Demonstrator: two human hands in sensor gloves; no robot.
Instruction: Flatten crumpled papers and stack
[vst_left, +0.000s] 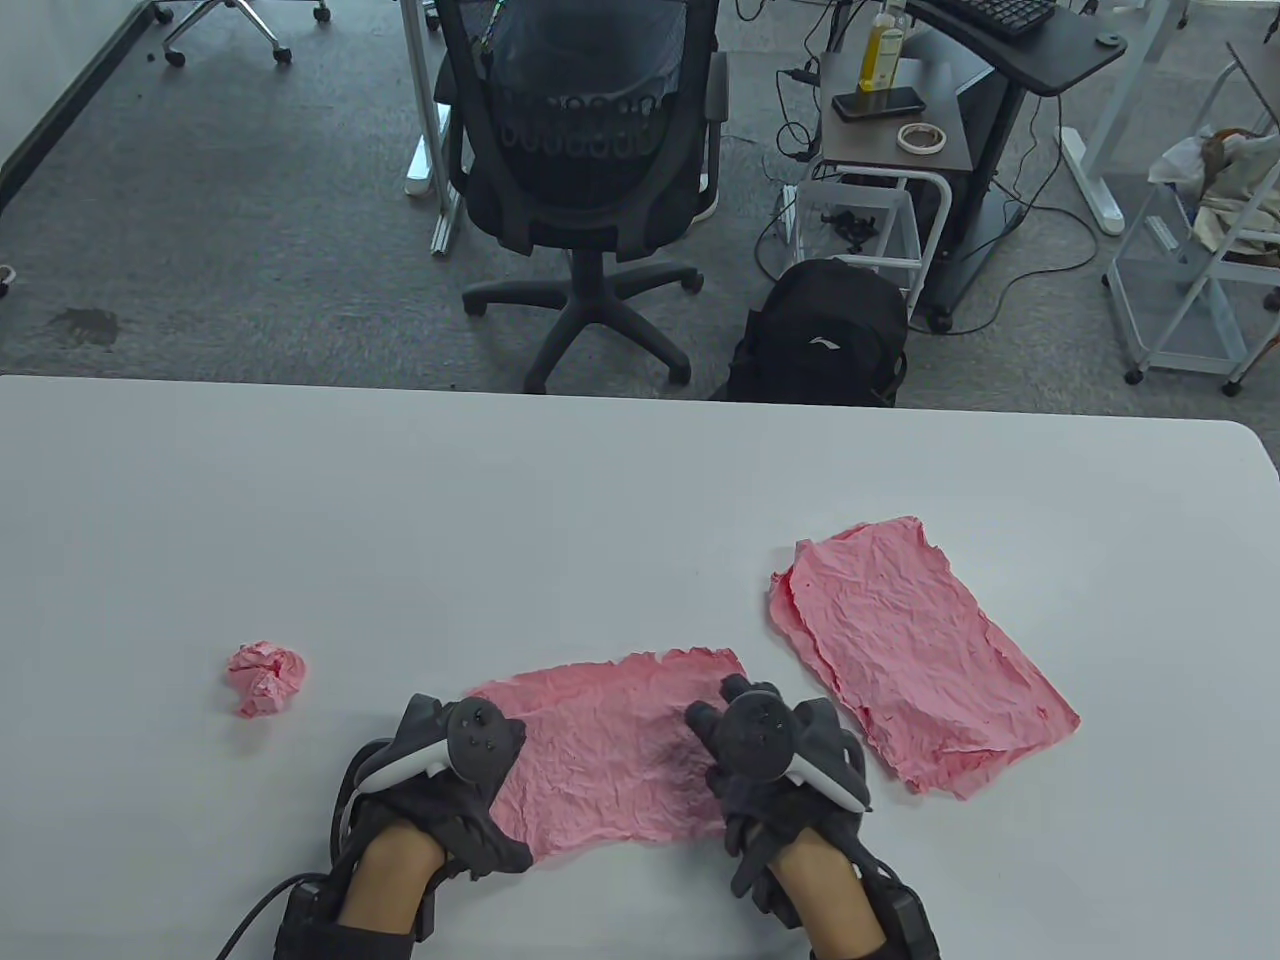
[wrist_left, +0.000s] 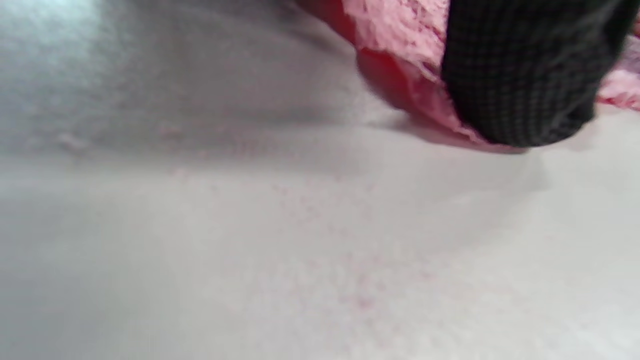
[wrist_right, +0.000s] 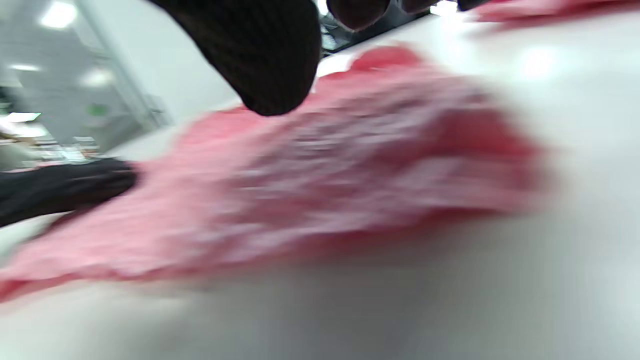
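On the desk (vst_left: 600, 480), the flattened stack (vst_left: 920, 650) lies right of the pink sheet (vst_left: 610, 750). The left hand (vst_left: 450, 770) and right hand (vst_left: 770, 760) press that sheet's ends, fingers apparently spread. Pulling apart too hard could tear its ragged edges, and the crumpled ball (vst_left: 265, 678) remains.

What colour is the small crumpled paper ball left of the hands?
Pink crumpled paper ball; table view shows it best.
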